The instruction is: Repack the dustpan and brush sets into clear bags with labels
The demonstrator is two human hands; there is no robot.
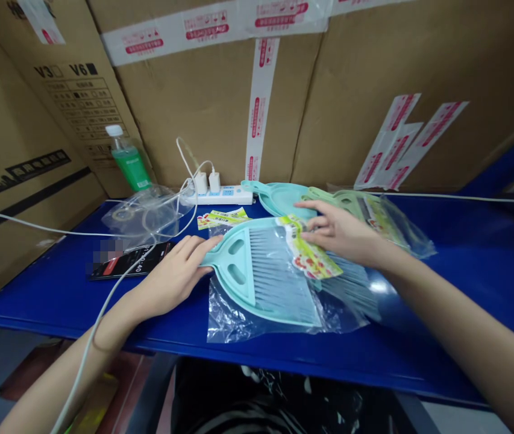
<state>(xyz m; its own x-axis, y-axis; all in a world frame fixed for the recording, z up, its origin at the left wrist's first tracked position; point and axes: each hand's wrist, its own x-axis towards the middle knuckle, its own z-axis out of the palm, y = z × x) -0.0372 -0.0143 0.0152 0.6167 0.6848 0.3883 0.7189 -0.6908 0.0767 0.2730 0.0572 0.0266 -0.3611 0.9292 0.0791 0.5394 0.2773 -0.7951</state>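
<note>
My left hand is closed round the handle end of a mint-green hand brush, which lies in a matching dustpan. My right hand has its fingers bent over a yellow-green printed label card that lies across the bristles. Under the dustpan spreads a clear plastic bag. Partly below the right forearm, more grey-blue bristles show. Behind the right hand sits another mint-green dustpan, its near side partly covered.
A bagged light-green dustpan set lies at the back right. Further left are loose label cards, a power strip with chargers, a phone, crumpled plastic and a green bottle. White cables cross my left forearm. Cardboard boxes wall the back.
</note>
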